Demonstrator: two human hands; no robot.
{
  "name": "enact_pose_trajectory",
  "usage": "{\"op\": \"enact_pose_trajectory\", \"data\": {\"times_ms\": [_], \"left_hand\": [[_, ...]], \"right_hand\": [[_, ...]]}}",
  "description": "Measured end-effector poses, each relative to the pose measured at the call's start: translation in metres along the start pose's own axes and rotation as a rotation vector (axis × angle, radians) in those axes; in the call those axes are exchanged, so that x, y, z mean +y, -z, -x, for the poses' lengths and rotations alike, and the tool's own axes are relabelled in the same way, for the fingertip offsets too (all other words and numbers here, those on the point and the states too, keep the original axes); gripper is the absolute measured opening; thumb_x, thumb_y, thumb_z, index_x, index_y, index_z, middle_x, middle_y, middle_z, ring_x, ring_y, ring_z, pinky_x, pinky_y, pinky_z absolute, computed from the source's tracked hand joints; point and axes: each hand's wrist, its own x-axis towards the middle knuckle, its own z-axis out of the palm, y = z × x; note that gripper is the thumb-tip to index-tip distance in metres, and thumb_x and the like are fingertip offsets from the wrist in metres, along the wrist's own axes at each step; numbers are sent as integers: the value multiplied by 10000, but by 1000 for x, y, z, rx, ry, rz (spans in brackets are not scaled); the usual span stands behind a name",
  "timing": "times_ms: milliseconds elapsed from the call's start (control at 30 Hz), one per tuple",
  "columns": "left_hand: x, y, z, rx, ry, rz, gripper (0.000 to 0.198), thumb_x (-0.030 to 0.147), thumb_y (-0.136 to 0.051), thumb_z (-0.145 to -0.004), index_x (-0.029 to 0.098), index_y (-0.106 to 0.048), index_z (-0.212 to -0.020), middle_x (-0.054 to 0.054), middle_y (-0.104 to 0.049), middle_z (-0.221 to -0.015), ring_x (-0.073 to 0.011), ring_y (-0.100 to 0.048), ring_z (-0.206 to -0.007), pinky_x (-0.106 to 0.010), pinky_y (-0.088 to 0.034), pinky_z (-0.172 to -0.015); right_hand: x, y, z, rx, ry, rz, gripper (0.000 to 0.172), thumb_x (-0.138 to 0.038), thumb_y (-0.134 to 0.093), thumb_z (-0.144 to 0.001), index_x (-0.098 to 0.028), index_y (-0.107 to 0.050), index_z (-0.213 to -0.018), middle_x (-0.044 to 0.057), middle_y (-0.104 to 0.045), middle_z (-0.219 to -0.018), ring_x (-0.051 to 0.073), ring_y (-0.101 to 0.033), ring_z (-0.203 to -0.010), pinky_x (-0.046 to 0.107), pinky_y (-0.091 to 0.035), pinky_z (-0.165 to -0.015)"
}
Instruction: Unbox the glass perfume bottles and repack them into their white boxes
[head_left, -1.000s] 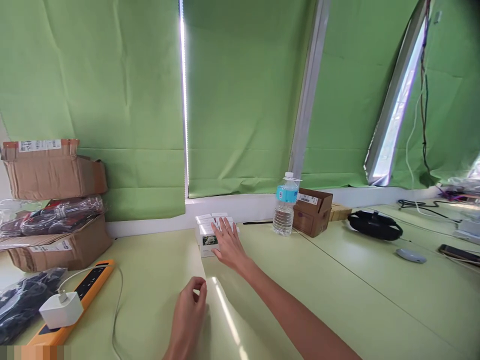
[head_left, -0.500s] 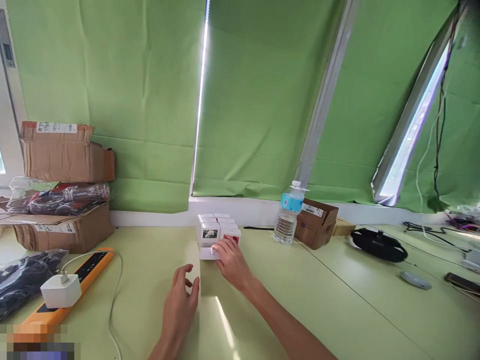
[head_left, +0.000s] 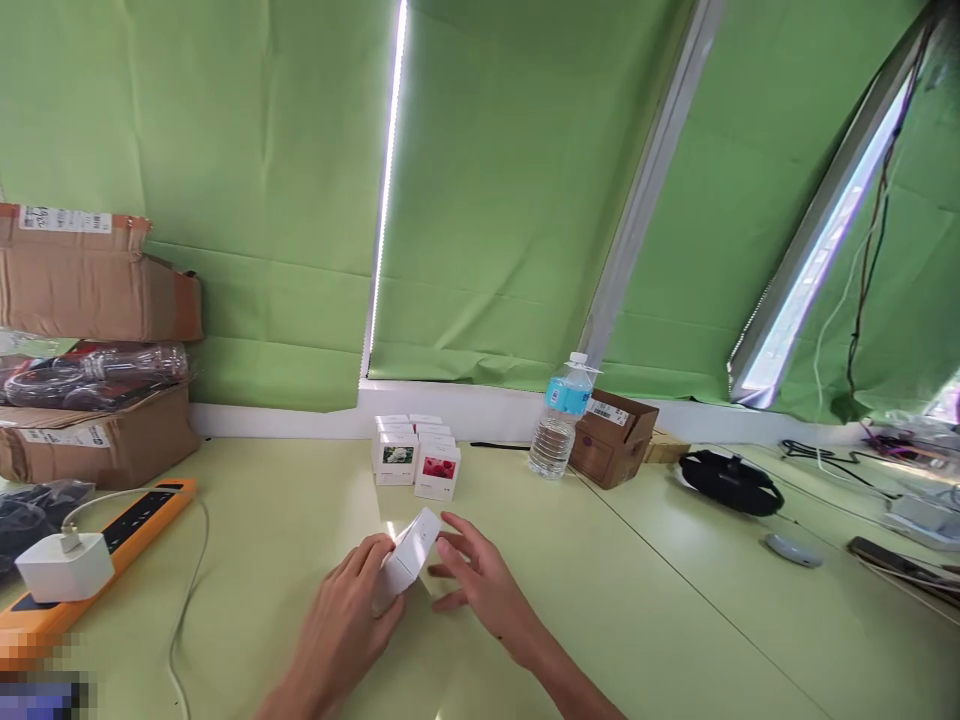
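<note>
White cardboard box [head_left: 409, 552] sits tilted in the left hand [head_left: 341, 615], fingers curled around its lower end; the right hand [head_left: 480, 585], open and spread, hovers just beside it, with small white boxes [head_left: 416, 455] grouped beyond on the pale green desk [head_left: 600, 600].

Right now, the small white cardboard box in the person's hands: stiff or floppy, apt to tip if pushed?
Likely stiff and light: the small white cardboard box shows flat faces and crisp edges where the left hand grips it. Its blocky shape suggests it would slide rather than tip when pushed, though its contents are hidden.
</note>
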Motion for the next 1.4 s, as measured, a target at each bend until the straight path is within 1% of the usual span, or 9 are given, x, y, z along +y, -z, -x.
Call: {"op": "enact_pose_trajectory", "data": {"times_ms": [67,167,267,400,567,733,867,1167,1400], "left_hand": [[6,0,1,-15,-66,-1,379,243,-591,-789,269,-531,-1162,-76,-569,-1344,-274,-603,-1152,-366,-535,-864],[12,6,1,-131,-115,62,542,368,-641,-794,263,-467,-1297,-107,-534,-1387,-301,-571,-1186,-399,-506,-918],[16,13,-2,-249,-62,162,748,483,-664,-785,276,-353,-1432,-102,-601,-1293,-289,-600,-1096,-393,-510,-889],[18,11,-4,-300,-9,256,771,504,-731,-722,309,-429,-1404,-83,-546,-1331,-289,-506,-1200,-384,-466,-978],[20,-5,-1,-273,144,309,858,487,-832,-571,246,-480,-1316,-128,-460,-1346,-332,-445,-1262,-405,-482,-962],[18,-13,3,-272,86,261,855,573,-810,-560,225,-473,-1263,-148,-525,-1273,-355,-526,-1154,-475,-464,-948],[16,-19,5,-243,65,180,862,548,-835,-520,214,-483,-1233,-135,-575,-1208,-360,-530,-1121,-489,-439,-952],[24,-16,3,-251,99,161,796,533,-817,-549,213,-505,-1208,-123,-576,-1215,-349,-508,-1135,-474,-414,-967],[21,-12,3,-239,184,264,748,501,-793,-607,217,-485,-1227,-115,-570,-1204,-337,-521,-1131,-468,-446,-940]], "right_hand": [[-5,-2,5,-87,-86,-135,672,-604,-589,-829,-249,-455,-1384,109,-616,-1200,277,-663,-950,403,-605,-655],[-13,0,11,-114,-89,-177,529,-531,-636,-827,-203,-578,-1238,76,-658,-1028,254,-648,-947,376,-586,-719],[-17,5,15,-159,-88,-203,439,-429,-683,-810,-185,-623,-1171,63,-652,-1004,237,-634,-946,384,-563,-794],[-19,6,19,-189,-85,-254,349,-319,-668,-804,-179,-645,-1123,53,-647,-970,212,-619,-913,372,-546,-811],[-16,1,22,-162,-149,-297,348,-219,-593,-777,-197,-624,-1124,36,-643,-981,181,-617,-894,294,-538,-734],[-15,8,20,-131,-307,-104,389,-273,-572,-749,-216,-599,-1133,26,-662,-902,167,-652,-629,274,-517,-525],[-13,14,18,-161,-345,-84,417,-266,-586,-726,-188,-596,-1135,4,-657,-735,169,-652,-589,293,-538,-564],[-1,10,14,-41,-321,-117,475,-212,-597,-671,-156,-573,-1143,1,-670,-717,162,-637,-632,248,-499,-549],[-5,19,11,-83,-281,-188,422,-216,-555,-680,-163,-619,-1094,35,-675,-789,172,-635,-661,267,-517,-544]]}}
